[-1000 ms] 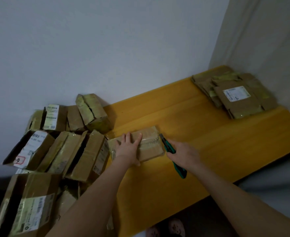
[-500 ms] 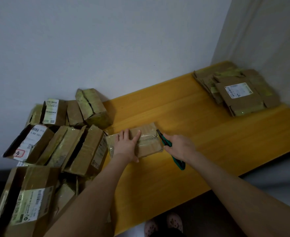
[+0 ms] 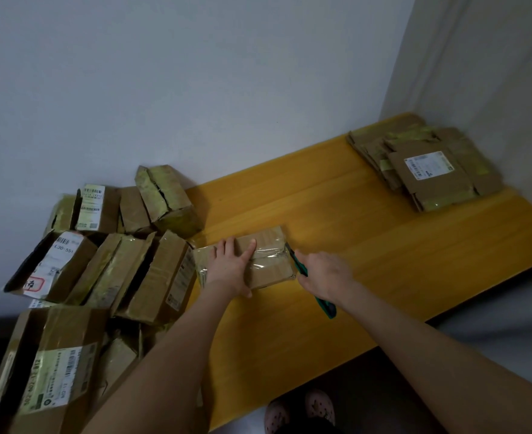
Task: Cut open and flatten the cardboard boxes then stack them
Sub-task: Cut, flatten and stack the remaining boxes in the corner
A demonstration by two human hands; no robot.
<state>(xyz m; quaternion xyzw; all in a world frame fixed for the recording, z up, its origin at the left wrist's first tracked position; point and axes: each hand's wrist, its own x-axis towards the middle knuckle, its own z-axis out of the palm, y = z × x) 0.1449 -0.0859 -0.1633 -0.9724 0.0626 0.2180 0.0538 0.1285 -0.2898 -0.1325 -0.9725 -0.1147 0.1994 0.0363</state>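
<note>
A small taped cardboard box (image 3: pixel 269 255) lies on the yellow wooden table (image 3: pixel 368 245), near its left end. My left hand (image 3: pixel 230 267) presses flat on the box's left half, fingers spread. My right hand (image 3: pixel 324 275) grips a green utility knife (image 3: pixel 302 270), whose blade tip touches the box's right edge. A stack of flattened boxes (image 3: pixel 427 167) lies at the table's far right corner, a white label on top.
Several unflattened taped boxes (image 3: pixel 111 255) are heaped to the left of the table, against the grey wall. A larger box (image 3: pixel 48 377) sits at the lower left. Walls close in behind and on the right. Slippered feet (image 3: pixel 299 411) show below the table's near edge.
The knife blade has stayed at the box's right edge, shifting slightly along it. My left hand keeps pressing the box. The camera view drifted a little.
</note>
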